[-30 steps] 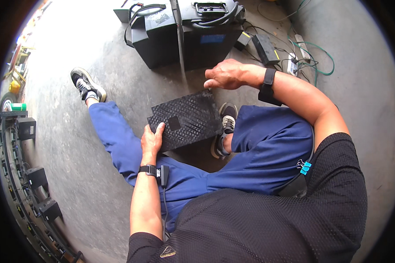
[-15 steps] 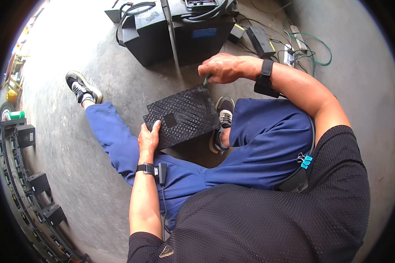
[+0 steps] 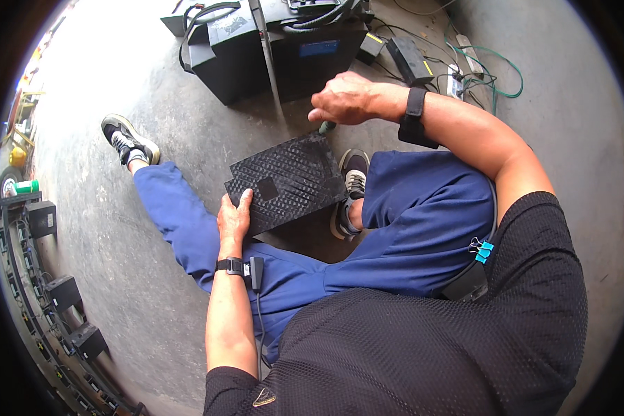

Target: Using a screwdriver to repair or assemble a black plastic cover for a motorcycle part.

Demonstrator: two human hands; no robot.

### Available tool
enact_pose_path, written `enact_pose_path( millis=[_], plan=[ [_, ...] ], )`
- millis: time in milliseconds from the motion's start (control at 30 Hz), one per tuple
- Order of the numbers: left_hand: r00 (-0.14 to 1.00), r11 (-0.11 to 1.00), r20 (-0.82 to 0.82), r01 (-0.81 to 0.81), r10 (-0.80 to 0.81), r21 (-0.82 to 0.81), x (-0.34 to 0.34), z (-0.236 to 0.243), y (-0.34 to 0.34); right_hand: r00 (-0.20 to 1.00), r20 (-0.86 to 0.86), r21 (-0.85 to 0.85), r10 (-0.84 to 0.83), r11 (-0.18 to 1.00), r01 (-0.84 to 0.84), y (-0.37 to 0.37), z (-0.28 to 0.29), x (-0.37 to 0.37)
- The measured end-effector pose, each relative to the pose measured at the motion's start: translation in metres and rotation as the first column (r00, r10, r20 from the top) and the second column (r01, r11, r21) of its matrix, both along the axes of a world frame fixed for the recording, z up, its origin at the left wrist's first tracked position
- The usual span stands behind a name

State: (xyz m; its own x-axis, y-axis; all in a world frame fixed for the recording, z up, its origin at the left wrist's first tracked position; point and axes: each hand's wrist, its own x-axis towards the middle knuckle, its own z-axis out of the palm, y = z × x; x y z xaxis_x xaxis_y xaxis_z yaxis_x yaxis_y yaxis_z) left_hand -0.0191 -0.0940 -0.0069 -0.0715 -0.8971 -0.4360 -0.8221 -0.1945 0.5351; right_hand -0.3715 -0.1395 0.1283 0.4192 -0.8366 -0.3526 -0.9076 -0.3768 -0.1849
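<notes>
Between my legs a black box with a ridged, textured face (image 3: pixel 295 182) stands tilted on the floor. My left hand (image 3: pixel 234 218) is closed on its near left edge, the thumb lying on the textured face and the fingers going out of sight at the side. At the box's far right corner, my right hand (image 3: pixel 344 98) is closed over a hand tool with a dark green handle (image 3: pixel 327 127). The tool's lower end meets the box corner, and its tip cannot be made out. Most of the grip is hidden under my curled fingers.
Beyond the box stands a large black battery case (image 3: pixel 277 62) with a grey pole (image 3: pixel 267 55) before it. Black power adapters (image 3: pixel 410 61), a white power strip (image 3: pixel 470 55) and tangled cables lie at the far right. A rack with black modules (image 3: pixel 64 292) lines the left.
My right hand has shifted slightly up and left, its wrist turned, and more of the green handle shows below it. The left hand keeps its hold on the box.
</notes>
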Motion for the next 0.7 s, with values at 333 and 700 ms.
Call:
enact_pose_path(
  millis=[333,700],
  plan=[
    [1.000,1.000,-0.009,-0.009,0.009,-0.012,-0.001,0.001,0.001,0.987,0.156,0.102,0.039,0.993,-0.055,0.013,-0.001,-0.015],
    [1.000,1.000,-0.013,0.001,-0.001,-0.012,0.000,0.001,0.000,0.988,0.141,0.123,0.062,0.989,-0.079,0.011,-0.005,-0.006]
  ],
)
